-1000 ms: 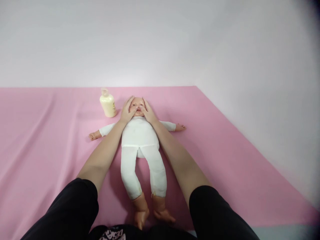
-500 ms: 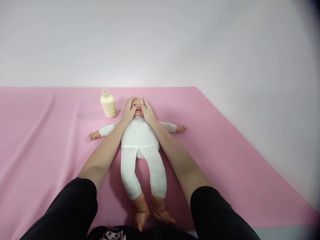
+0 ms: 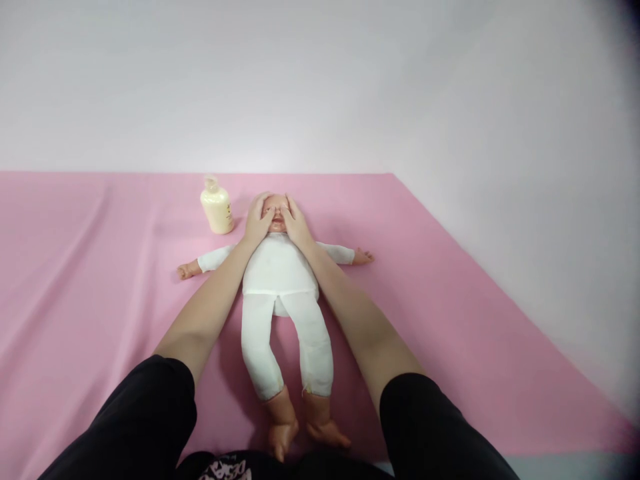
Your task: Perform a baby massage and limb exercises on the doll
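Note:
A baby doll (image 3: 280, 267) in white clothes lies on its back, arms spread and bare feet towards me. My left hand (image 3: 258, 219) wraps round one side of its head, with the thumb resting on the face beside the nose. On the opposite side, my right hand (image 3: 297, 221) curves round the head in the same way, its thumb also on the face. Both thumbs partly cover the doll's eyes. The fingertips behind the sides of the head are mostly hidden.
A pale yellow pump bottle (image 3: 217, 208) stands upright left of the doll's head. Beneath everything is a pink cloth (image 3: 450, 333), creased at the left, with its edge running diagonally down the right side. A plain white wall (image 3: 300, 80) rises behind.
Both thumbs have shifted very slightly over the doll's face, covering a little more around the eyes. The hands keep their hold on the head; doll and bottle stay in place.

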`<state>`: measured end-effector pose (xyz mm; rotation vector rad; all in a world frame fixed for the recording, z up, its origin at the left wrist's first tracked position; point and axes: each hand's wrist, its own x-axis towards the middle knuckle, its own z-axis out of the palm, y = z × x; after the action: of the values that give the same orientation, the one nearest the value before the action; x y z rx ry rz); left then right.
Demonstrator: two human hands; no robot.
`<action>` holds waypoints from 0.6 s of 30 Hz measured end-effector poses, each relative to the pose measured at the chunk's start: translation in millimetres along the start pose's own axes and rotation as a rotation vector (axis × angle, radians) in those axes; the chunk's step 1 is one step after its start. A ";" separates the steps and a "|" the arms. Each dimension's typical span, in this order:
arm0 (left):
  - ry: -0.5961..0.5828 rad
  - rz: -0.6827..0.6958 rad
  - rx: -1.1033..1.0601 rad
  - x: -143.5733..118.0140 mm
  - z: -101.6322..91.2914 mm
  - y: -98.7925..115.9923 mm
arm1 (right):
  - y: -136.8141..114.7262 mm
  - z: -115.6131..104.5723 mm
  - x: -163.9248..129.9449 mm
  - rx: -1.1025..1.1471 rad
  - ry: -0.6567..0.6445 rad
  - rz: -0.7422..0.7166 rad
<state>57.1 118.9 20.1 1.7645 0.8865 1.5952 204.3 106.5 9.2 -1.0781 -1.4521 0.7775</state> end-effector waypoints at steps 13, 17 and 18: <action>-0.010 0.038 -0.025 -6.4 -8.0 -12.8 | 5.3 -7.7 -5.5 0.031 -0.089 -0.088; 0.011 0.017 -0.063 -7.7 -7.4 -13.1 | 3.8 -10.9 -5.5 0.049 -0.091 -0.089; 0.020 0.011 -0.080 -8.0 -6.7 -13.2 | 3.7 -11.8 -5.5 0.050 -0.091 -0.086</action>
<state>48.9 120.4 5.6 1.7038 0.8117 1.6351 216.4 101.6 5.8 -0.9465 -1.5375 0.8068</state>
